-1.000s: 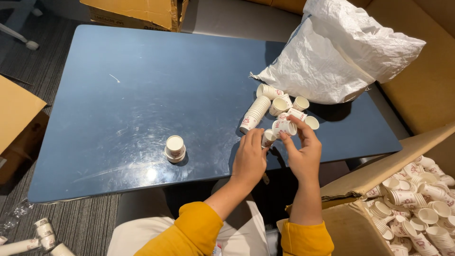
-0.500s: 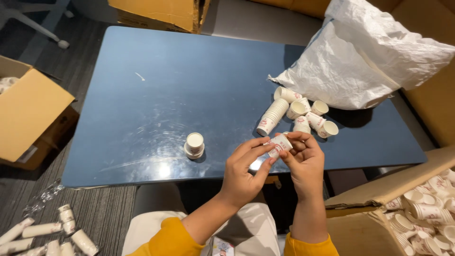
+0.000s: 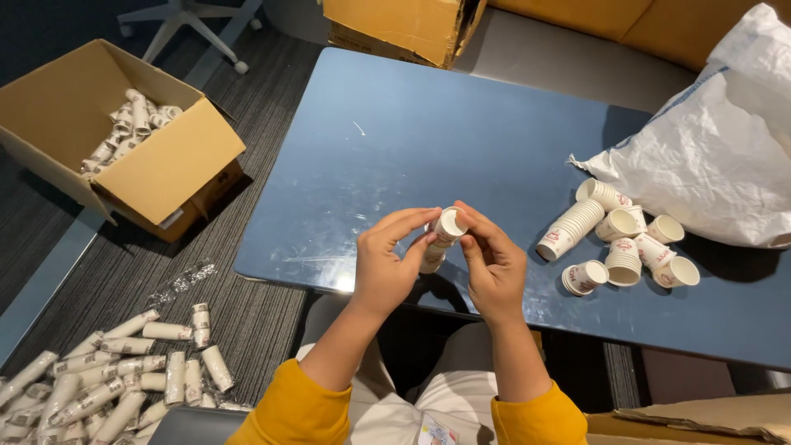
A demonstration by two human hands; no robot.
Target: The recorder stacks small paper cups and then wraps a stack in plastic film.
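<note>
- The left hand (image 3: 387, 268) and the right hand (image 3: 493, 265) meet over the near edge of the blue table (image 3: 428, 132), both gripping a short stack of white paper cups (image 3: 443, 235).
- The stack is held in the air, tilted, with its open mouth up and towards the right; its lower end sinks behind the fingers.
- Left thumb and fingertips are pinched on the stack's left side; the right thumb and fingers are closed on its upper rim from the right.
- Both arms wear yellow sleeves (image 3: 301, 408), and the person sits with pale trousers showing under the table edge.
- To the right on the table lies a loose heap of cups (image 3: 618, 239), some in short stacks on their sides, some single; it is well apart from the hands.
- Just behind that heap rests a big white sack (image 3: 717, 156), its mouth turned towards the cups.
- On the floor to the left stands an open cardboard box (image 3: 148, 165) with long cup stacks lying in it.
- Nearer, at the lower left, many more long stacks (image 3: 107, 379) lie spread on the dark carpet.
- Another carton (image 3: 404, 29) sits at the far end of the table, and the base of a chair (image 3: 185, 25) shows beyond it.
</note>
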